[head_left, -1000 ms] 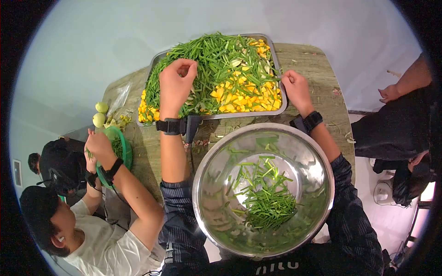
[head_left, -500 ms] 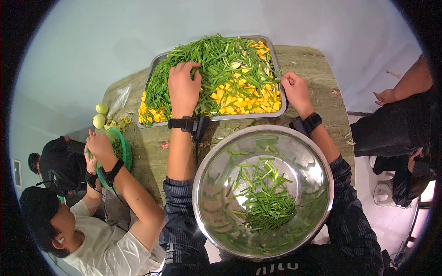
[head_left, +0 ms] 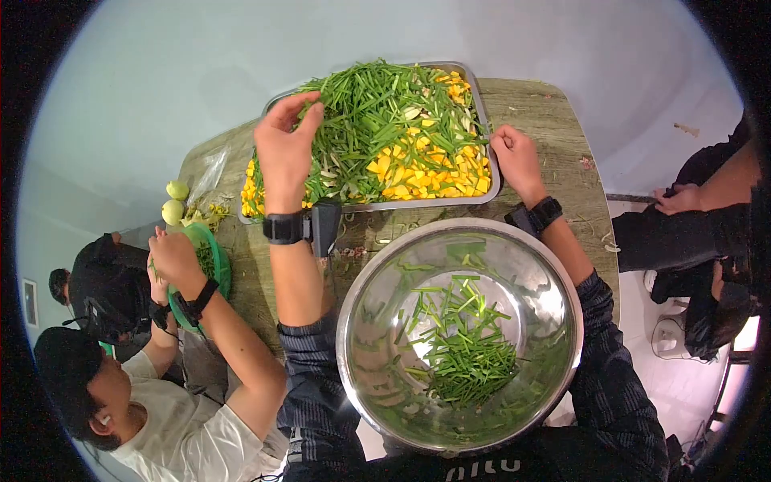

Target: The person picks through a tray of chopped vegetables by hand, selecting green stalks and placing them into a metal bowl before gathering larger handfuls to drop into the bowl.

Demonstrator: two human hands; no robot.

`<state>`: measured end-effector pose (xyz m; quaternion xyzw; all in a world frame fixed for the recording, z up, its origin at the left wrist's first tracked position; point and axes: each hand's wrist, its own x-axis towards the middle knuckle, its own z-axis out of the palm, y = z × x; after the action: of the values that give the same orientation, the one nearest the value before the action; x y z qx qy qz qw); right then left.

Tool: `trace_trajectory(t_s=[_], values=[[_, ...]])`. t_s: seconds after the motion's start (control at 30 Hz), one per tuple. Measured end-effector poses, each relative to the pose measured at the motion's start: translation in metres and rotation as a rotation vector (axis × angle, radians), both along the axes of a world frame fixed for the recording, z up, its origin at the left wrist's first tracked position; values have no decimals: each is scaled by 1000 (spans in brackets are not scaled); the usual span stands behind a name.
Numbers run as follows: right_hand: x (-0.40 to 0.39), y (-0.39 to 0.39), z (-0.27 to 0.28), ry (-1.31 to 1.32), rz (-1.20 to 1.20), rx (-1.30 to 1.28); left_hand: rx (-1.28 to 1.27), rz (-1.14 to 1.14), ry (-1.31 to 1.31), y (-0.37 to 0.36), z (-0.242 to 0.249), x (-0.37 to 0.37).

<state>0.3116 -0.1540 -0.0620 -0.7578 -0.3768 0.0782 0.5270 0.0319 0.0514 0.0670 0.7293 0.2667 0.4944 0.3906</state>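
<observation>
My left hand (head_left: 284,149) is over the left part of a metal tray (head_left: 418,203), its thumb and fingers apart with nothing seen between them. Cut green stalks (head_left: 369,96) lie heaped across the tray, and yellow pieces (head_left: 438,173) show at its front right and far left. At the tray's right rim, my right hand (head_left: 516,157) has its fingers curled closed against the edge. Close to my body is a big steel bowl (head_left: 365,321) with a small pile of cut green stalks (head_left: 474,361) inside.
Left of the tray are two pale round vegetables (head_left: 173,212), a plastic bag (head_left: 213,170) and a green basket (head_left: 218,249), where a co-worker in a white shirt (head_left: 201,426) handles greens. Another person's arm (head_left: 715,193) shows at the right. Scraps dot the wooden table (head_left: 554,120).
My left hand has moved left over the tray, and its fingers have spread. My right hand is in the same place. The person at the right has shifted an arm lower.
</observation>
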Motion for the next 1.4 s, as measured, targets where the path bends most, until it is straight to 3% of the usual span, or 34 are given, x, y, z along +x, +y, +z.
trace_trajectory(t_s=[0.13, 0.2, 0.27, 0.4, 0.47, 0.5, 0.57, 0.6, 0.67, 0.8, 1.07, 1.4], values=[[-1, 0, 1, -19, -4, 6, 7, -227, -80, -49, 48, -12], [-1, -1, -1, -39, -5, 6, 162, -600, -2, -72, 63, -30], [1, 0, -2, -34, 8, 16, 251, -1213, 147, -82, 80, -23], [4, 2, -6, -7, 21, 8, 236, -1196, 376, -85, 68, -17], [2, 0, -4, 8, 29, 38, 92, -799, 414, -75, 55, -9], [2, 0, -2, 5, 26, 40, 96, -801, 412, -68, 48, -6], [0, 0, -1, -52, 1, 32, 144, -368, 549, -48, 33, 0], [1, 1, -3, -53, 1, 35, 147, -367, 548, -40, 23, 4], [5, 2, -7, -22, 11, 10, 361, -24, 425, -25, 5, 12], [5, 3, -9, -41, -8, 16, 629, 234, 436, -12, -21, 22], [3, 2, -8, -4, 8, 52, 830, 225, 715, -11, -44, 32], [5, 4, -10, 11, 20, 30, 536, 2, 523, -6, -38, 32]])
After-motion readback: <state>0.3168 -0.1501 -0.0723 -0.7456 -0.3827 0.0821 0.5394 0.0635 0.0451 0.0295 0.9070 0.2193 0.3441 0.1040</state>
